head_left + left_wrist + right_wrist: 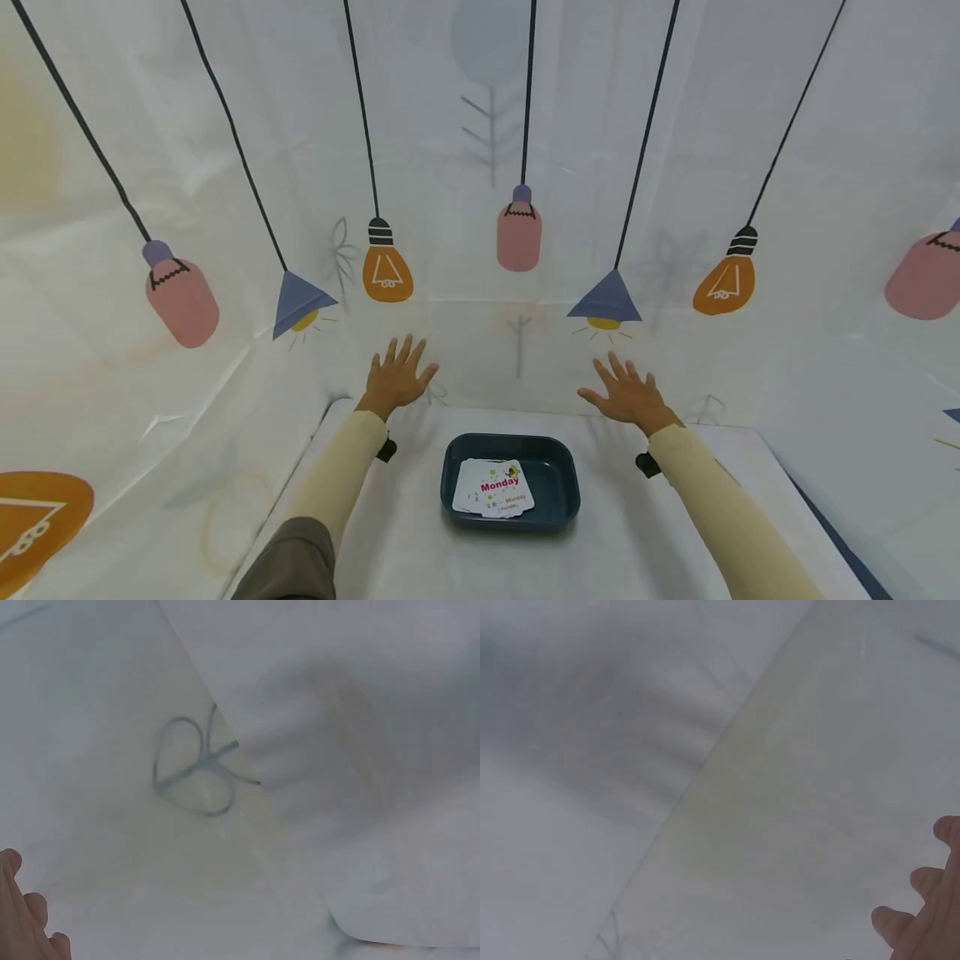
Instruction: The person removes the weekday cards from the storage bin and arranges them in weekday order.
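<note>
Both arms reach forward over a white table. My left hand (393, 381) is held up with its fingers spread, and nothing is in it. On the other side my right hand (628, 393) is likewise raised, fingers spread and holding nothing. Between the forearms, closer to me, a dark teal tray (555, 483) stands on the table. A small stack of white cards (493, 490) lies in its left part; the top one reads "Monday". In the left wrist view, fingers (34, 915) show at the lower left edge; in the right wrist view, fingers (922, 900) show at the lower right.
The white table (525, 567) reaches back to a hanging white sheet (450, 350) printed with lamps and bulbs. That sheet also encloses the left and right sides. Each wrist wears a dark strap (648, 464). Shadows of the hands fall on the tabletop.
</note>
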{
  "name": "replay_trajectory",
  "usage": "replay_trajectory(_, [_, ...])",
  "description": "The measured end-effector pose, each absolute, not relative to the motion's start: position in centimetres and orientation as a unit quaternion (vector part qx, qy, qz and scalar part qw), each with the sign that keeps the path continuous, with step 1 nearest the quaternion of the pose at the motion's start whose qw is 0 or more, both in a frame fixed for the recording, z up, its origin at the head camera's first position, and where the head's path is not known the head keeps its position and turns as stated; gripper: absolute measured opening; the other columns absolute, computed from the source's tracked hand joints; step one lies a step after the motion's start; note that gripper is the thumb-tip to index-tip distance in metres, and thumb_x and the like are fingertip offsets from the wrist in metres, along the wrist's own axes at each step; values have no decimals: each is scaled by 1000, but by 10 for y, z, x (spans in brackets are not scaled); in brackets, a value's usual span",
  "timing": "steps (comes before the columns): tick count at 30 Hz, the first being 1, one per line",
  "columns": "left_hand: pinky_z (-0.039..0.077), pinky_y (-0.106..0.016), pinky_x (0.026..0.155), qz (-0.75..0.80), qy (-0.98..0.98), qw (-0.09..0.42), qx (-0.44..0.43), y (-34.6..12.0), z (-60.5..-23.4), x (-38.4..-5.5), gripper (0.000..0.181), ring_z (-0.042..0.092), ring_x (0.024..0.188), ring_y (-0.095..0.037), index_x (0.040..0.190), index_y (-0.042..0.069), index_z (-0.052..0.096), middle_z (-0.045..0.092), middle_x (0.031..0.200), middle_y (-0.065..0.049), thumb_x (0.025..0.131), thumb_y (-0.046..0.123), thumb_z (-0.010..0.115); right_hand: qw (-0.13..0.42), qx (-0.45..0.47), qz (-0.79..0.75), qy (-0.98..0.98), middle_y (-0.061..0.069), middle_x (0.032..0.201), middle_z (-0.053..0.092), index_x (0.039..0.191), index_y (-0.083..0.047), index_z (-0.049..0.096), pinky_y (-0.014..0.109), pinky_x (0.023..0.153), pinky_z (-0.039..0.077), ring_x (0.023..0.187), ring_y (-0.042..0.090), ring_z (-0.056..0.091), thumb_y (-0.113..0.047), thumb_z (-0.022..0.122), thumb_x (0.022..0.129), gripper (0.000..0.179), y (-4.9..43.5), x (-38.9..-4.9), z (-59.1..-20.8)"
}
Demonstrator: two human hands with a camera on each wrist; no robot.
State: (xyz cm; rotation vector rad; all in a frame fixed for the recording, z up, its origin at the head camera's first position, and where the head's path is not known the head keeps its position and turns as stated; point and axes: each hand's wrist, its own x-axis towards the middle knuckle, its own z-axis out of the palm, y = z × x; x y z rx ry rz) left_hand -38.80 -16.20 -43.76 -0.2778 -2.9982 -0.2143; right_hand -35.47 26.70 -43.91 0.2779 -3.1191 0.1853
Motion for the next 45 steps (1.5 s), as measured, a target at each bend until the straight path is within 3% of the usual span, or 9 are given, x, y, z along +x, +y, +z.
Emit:
replay_trajectory(14, [13, -65, 109, -98, -988, 36, -111, -167, -455, -380, 72, 11, 143, -38, 149, 25, 19, 16, 156, -11, 90, 65, 30, -22, 117, 80, -990, 23, 154, 13, 150, -16, 16, 74, 99, 15, 135, 51, 18, -69, 45, 83, 90, 255, -349, -453])
replay_trajectory(23, [17, -63, 109, -102, -987, 2, -124, -168, -478, -376, 77, 15, 142, -38, 149, 24, 23, 17, 155, -13, 87, 67, 37, -10, 160, 82, -984, 21, 150, 28, 147, -18, 27, 67, 95, 34, 128, 46, 39, -63, 58, 78, 88, 239, -340, -462])
replay_trajectory(31, [23, -65, 105, -133, -981, -49, -132, -171, -487, -373, 75, 16, 141, -39, 146, 25, 30, 17, 155, -15, 85, 67, 41, -41, 187, 130, -973, 17, 149, 31, 146, -17, 29, 59, 100, 36, 130, 40, 38, -53, 65, 78, 85, 223, -340, -463])
replay_trajectory(38, [29, -59, 106, -169, -971, -71, -154, -176, -500, -370, 74, 30, 137, -33, 144, 22, 35, 36, 148, -10, 85, 66, 44, -60, 204, 160, -964, 12, 145, 38, 144, -17, 33, 52, 101, 40, 129, 32, 43, -47, 68, 79, 80, 210, -340, -468])
replay_trajectory(45, [30, -60, 104, -203, -962, -88, -158, -178, -505, -364, 71, 35, 134, -34, 143, 23, 37, 38, 147, -11, 85, 61, 50, -78, 218, 188, -955, 9, 143, 42, 142, -18, 38, 49, 103, 38, 130, 28, 42, -43, 70, 79, 75, 196, -342, -474])
